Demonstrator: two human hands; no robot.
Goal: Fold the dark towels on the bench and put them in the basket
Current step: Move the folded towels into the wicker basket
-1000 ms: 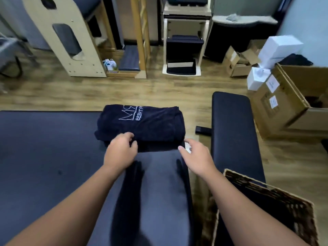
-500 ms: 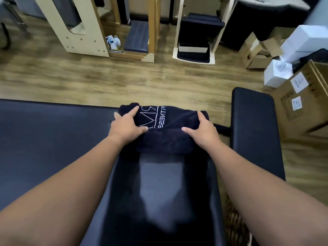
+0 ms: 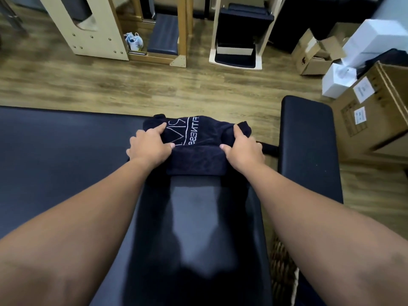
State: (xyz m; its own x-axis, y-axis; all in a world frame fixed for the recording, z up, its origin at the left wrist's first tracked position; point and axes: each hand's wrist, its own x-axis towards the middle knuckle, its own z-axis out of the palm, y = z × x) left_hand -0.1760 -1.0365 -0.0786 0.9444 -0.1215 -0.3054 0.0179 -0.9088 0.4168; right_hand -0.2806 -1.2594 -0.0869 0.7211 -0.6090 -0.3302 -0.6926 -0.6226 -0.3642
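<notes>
Two hands on one towel, that's the whole story from the head camera. The left hand [image 3: 150, 146] grips the left end of the folded dark towel [image 3: 196, 149], fingers spread over the top and thumb pressed into the near fold. The right hand [image 3: 242, 149] does the same on the right end, fingers curled over the far edge and thumb tucked on the front. Both are clamped onto the cloth, not flat on it. The towel's middle bunches up between them, white logo lettering facing up.

Counting: one towel, and it sits at the far end of the dark padded bench [image 3: 198, 228] right in front of the person. Just right of the towel there's a second padded bench [image 3: 309, 146], set apart by a gap. Only a sliver of the woven basket [image 3: 281, 268] shows, on the floor near and right of the towel, between the two benches. A big dark mat [image 3: 55, 146] lies left of the towel.

Room stuff: wood-look floor [image 3: 154, 89] beyond the towel, pale wooden exercise frames [image 3: 92, 29] further back, plus cardboard boxes [image 3: 371, 111] and white boxes [image 3: 340, 80] off to the far right.
</notes>
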